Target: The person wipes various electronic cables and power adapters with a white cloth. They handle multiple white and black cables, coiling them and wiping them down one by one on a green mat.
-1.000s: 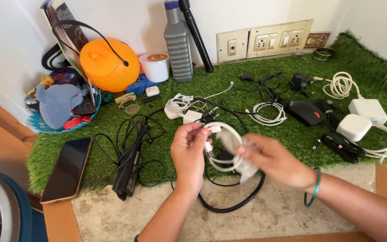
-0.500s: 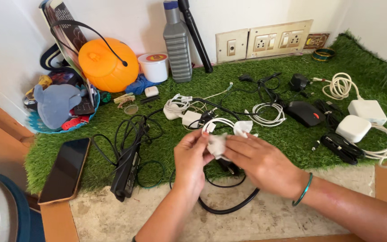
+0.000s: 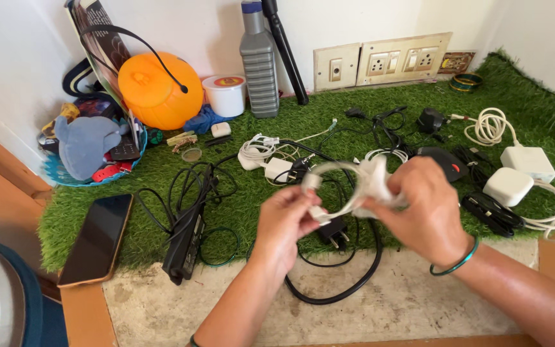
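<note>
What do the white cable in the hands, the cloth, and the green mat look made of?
White cable: looks like smooth rubbery plastic, bending in a loop between the left hand and right hand. Cloth: soft and crumpled, fabric or tissue, cannot tell which. Green mat: probably synthetic turf, with short upright blades.

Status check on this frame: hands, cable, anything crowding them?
Left hand pinches white cable near its plug. Right hand grips white cloth around the loop. Black power cord and black plug lie directly beneath.
</note>
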